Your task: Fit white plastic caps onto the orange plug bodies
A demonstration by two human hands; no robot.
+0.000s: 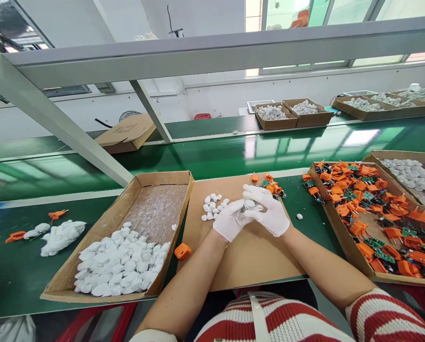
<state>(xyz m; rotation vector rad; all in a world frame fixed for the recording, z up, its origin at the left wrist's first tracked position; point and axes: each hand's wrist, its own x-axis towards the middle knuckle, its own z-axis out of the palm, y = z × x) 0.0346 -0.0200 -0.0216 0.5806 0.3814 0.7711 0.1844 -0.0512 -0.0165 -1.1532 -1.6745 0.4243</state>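
Both my hands wear white gloves and meet over a flat cardboard sheet [244,256]. My left hand [229,219] and my right hand [267,210] are closed together around a small white plastic piece [249,204]. Left of my hands lies a little heap of white pieces [212,207]. Just beyond my right hand sits a small cluster of orange parts with green circuit boards [271,184].
A cardboard tray [151,190] at the left holds several white pieces. A box [341,228] at the right is full of orange and green parts. A loose orange part [182,251] lies between tray and sheet. Behind runs a green conveyor belt [234,154] with more boxes beyond.
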